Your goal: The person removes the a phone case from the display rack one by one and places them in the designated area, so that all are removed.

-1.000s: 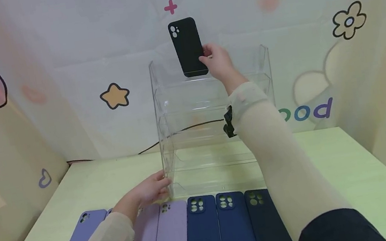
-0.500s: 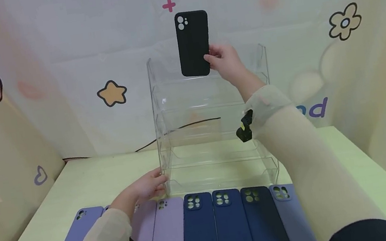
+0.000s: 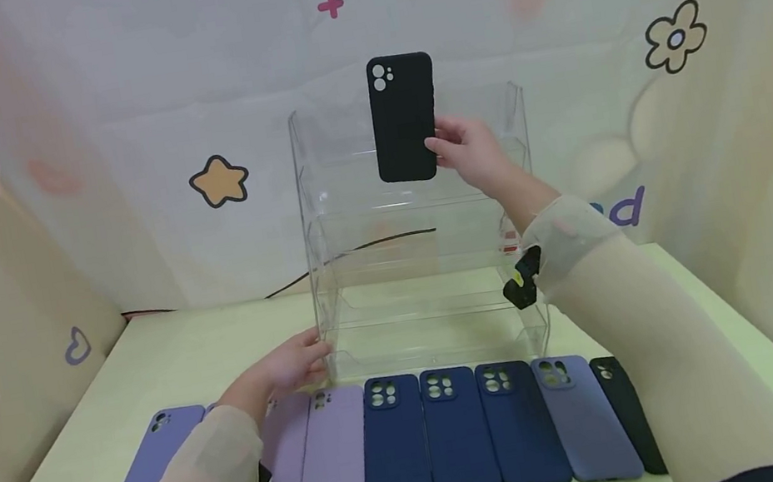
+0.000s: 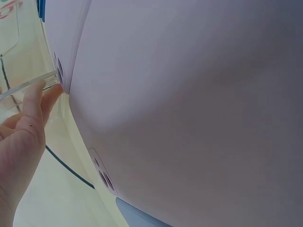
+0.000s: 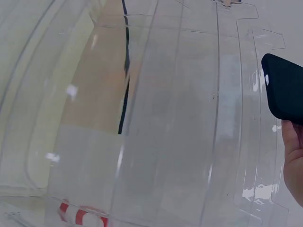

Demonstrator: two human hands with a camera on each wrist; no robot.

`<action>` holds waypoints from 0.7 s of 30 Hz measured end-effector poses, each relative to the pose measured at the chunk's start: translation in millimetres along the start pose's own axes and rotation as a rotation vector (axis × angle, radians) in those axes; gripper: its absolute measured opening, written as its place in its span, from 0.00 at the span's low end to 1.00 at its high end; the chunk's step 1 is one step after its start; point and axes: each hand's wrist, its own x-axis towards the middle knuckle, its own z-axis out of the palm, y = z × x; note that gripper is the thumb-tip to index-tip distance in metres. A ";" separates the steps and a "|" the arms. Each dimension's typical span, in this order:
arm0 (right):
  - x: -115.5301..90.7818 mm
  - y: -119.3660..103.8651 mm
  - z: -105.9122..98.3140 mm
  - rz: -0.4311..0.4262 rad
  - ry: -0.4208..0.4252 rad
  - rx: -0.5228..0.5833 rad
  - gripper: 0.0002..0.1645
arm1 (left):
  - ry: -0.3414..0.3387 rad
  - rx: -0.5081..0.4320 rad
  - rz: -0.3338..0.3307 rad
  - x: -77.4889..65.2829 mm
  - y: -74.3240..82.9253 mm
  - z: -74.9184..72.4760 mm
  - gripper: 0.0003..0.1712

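My right hand (image 3: 474, 149) pinches a black phone case (image 3: 404, 120) by its lower right edge. The case stands upright in front of the upper tiers of a clear acrylic display rack (image 3: 420, 261). In the right wrist view, the black phone case (image 5: 286, 90) shows at the right edge, above my fingers. At the rack's lower left side, my left hand (image 3: 292, 363) grips the side panel's front edge. The left wrist view has my left hand (image 4: 23, 137) at the clear panel (image 4: 28, 86), beside a large, close lilac phone case (image 4: 165, 118).
A row of phone cases lies in front of the rack: a purple one (image 3: 157, 467), a lilac one (image 3: 333, 447), dark blue ones (image 3: 393, 442), a blue-grey one (image 3: 585, 416) and a black one (image 3: 625, 405). My left forearm hides part of the row. A patterned cloth hangs behind.
The black phone case straightened from a slight tilt, rose a little, then came down and right. My right forearm shifted right, uncovering more of the row. My left hand stayed at the rack.
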 end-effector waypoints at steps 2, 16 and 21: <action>-7.9 3.7 -2.9 -0.001 -0.003 -0.014 0.25 | -0.019 -0.002 0.000 1.1 0.4 0.3 0.34; -48.9 34.0 -11.4 0.039 0.005 -0.007 0.25 | -0.028 -0.004 0.014 2.8 1.2 -1.3 0.33; -57.5 34.2 -8.3 0.064 -0.022 -0.008 0.25 | -0.025 0.002 0.015 1.7 0.9 -1.3 0.33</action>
